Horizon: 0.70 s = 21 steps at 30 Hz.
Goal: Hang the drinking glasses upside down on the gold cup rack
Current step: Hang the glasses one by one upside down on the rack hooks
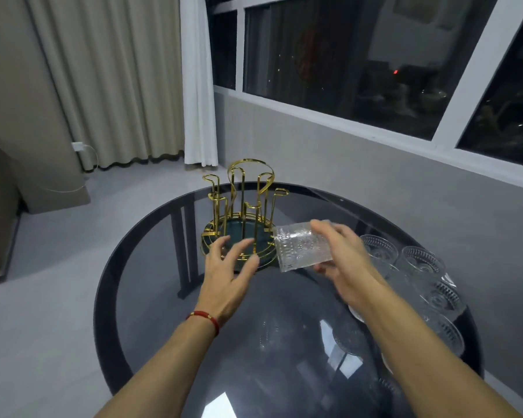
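The gold cup rack (243,206) stands on the far side of the round dark glass table (151,285); its upright prongs carry nothing and its base is a dark green dish. My right hand (341,263) grips a clear textured drinking glass (302,247), held on its side just right of the rack's base, mouth pointing left. My left hand (228,273) hovers open over the near rim of the rack's base, fingers spread. A red cord bracelet is on my left wrist.
Several more clear textured glasses (420,273) stand grouped along the table's right edge, partly behind my right forearm. A grey wall and dark windows run along the right. Curtains hang at the back left, above a grey floor.
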Tool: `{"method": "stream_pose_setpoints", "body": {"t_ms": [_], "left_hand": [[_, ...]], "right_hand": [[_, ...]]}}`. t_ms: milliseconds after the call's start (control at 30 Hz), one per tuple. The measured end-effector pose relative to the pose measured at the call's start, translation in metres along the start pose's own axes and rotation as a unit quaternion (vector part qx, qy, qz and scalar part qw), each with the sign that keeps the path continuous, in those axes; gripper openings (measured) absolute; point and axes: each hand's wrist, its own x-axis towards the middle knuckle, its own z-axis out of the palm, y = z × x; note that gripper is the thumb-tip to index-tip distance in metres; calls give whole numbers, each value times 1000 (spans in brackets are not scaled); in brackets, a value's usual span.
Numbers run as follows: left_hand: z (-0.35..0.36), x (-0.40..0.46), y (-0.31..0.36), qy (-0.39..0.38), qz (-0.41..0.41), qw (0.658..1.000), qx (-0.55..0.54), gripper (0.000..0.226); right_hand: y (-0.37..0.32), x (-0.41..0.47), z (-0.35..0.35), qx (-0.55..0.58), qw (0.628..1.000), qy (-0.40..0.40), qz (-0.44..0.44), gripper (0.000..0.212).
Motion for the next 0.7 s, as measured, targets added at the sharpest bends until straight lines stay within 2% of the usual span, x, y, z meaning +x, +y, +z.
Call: {"method": "stream_pose_setpoints", "body": {"t_ms": [67,167,300,500,633,700], "left_hand": [[7,2,-15,-1,12,994,112,50],[21,2,-28,-8,35,977,210,56],[34,4,-33,-12,23,959,281,64],[39,5,-37,-18,8,944,328,64],[39,8,-39,-17,9,940,339,61],[39,9,-39,-16,11,940,342,60]], "right_hand": [[-17,4,-7,-73,994,11,-76,40],[-43,15,-12,-155,969,61,-181,50],[-83,50,2,-167,941,108,-273,56],[-135,119,66,-206,922,62,-323,63],[-148,154,113,-274,913,-13,-300,62],[-146,168,131,-332,895,-54,-292,65]]}}
